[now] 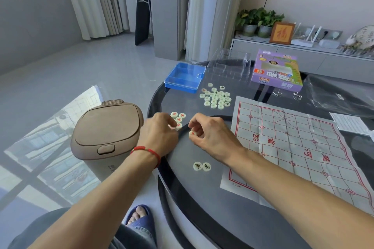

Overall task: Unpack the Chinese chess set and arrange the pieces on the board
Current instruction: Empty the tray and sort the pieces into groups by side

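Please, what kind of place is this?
Most likely a home living room: long curtains at the window, a low cabinet with potted plants, and a round glass table.

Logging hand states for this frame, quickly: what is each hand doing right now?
Left hand: fingers curled onto the red-marked pieces; whether it pinches one cannot be told.
Right hand: pinching one red-marked piece.

board [287,147] unfolded, bare | pieces [215,97] heaped beyond it on table
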Available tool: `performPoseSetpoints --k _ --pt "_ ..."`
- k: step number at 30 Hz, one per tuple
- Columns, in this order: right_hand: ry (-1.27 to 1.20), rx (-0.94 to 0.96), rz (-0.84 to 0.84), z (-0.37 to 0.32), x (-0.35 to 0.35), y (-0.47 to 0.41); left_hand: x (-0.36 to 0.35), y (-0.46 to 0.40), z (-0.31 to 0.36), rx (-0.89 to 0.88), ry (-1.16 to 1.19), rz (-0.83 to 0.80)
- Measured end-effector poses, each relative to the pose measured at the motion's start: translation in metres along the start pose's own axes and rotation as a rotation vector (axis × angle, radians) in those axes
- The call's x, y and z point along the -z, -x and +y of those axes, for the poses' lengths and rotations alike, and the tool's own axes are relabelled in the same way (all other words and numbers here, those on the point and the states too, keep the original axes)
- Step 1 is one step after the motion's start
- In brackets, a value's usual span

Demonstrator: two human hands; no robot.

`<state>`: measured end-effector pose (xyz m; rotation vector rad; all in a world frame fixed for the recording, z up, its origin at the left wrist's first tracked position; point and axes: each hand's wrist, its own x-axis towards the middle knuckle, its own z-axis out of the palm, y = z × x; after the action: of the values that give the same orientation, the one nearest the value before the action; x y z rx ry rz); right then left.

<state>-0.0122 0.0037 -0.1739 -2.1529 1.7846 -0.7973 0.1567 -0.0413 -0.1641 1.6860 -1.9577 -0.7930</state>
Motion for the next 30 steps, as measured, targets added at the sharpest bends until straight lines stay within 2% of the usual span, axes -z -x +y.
performPoseSetpoints --k 2,5,10,11,14,16,18,23,26,30 --pt "0.064 -0.006 0.011 0.006 -0.008 -0.012 0.001 -0.007 -0.001 -0.042 -0.137 0.054" --pt "0.088 -0.009 0.042 0.012 -0.016 -0.028 -0.002 -0.018 -0.005 -0.061 -0.262 0.042" --pt "0.049 -0.016 -0.004 0.017 -0.022 -0.042 -0.005 -0.025 -0.008 -0.078 -0.302 0.078" --pt "0.051 -0.036 0.037 0.022 -0.018 -0.044 -0.004 -0.026 -0.007 -0.081 -0.290 0.082" --pt "0.284 -0.215 0.243 0.046 0.001 -0.050 0.000 -0.029 -0.001 -0.089 -0.261 0.068" --pt "0.472 -0.336 0.259 0.061 0.012 -0.049 0.001 -0.029 0.004 -0.104 -0.253 0.062" --pt "0.513 -0.377 0.207 0.070 0.014 -0.046 0.001 -0.027 0.011 -0.117 -0.233 0.061" --pt "0.365 -0.339 0.203 0.069 0.016 -0.035 0.003 -0.023 0.024 -0.163 -0.179 0.100" --pt "0.256 -0.254 0.117 0.058 0.019 -0.021 0.007 -0.012 0.033 -0.201 -0.098 0.082" --pt "-0.089 -0.310 0.029 0.042 0.025 0.000 0.004 0.005 0.038 -0.191 0.010 -0.031"
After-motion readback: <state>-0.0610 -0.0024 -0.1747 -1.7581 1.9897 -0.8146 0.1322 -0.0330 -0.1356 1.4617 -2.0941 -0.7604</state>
